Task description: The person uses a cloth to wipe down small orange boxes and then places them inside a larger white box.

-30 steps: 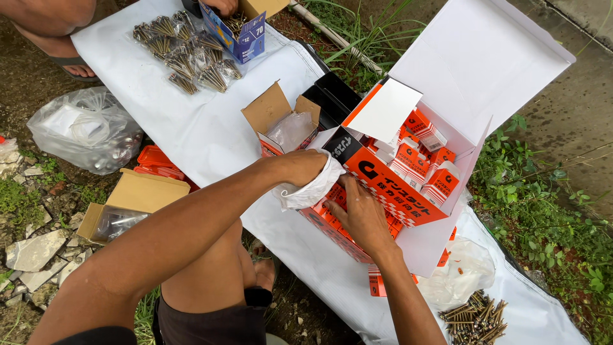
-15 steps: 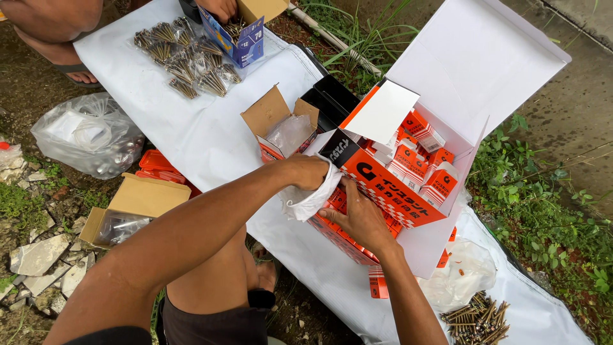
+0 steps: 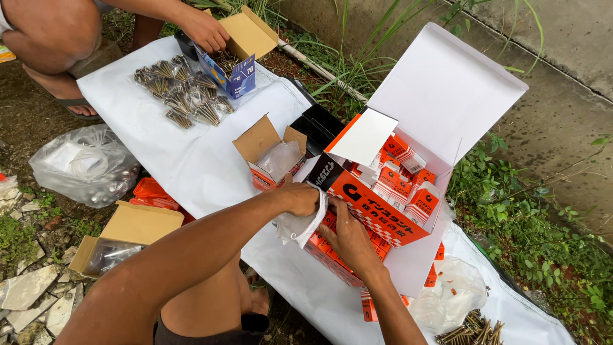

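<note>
Starting at the left, a clear plastic bag (image 3: 83,167) of pale things is lying on the ground, and beside it an open brown box (image 3: 124,237) is holding another filmy bag. On the white sheet (image 3: 191,163) further up, screws (image 3: 182,96) are lying loose in bundles, and another person's hand (image 3: 205,29) is reaching into a blue box (image 3: 231,67) of more screws. A small orange box (image 3: 271,156) is standing open with a plastic bag in it.

In the middle, I am seeing my left hand (image 3: 300,199) closing its fingers on a crumpled white bag (image 3: 299,227), held just in front of the big white carton (image 3: 408,191). My right hand (image 3: 350,239) is resting flat, fingers spread, on the rows of little orange boxes (image 3: 402,185) packed in that carton.

In my judgement the carton is tilting over the sheet's edge, so a careless push could be tipping the packs out. At the far right, loose screws (image 3: 472,329) are sitting by a thin bag (image 3: 450,297), and could be rolling into the grass.
</note>
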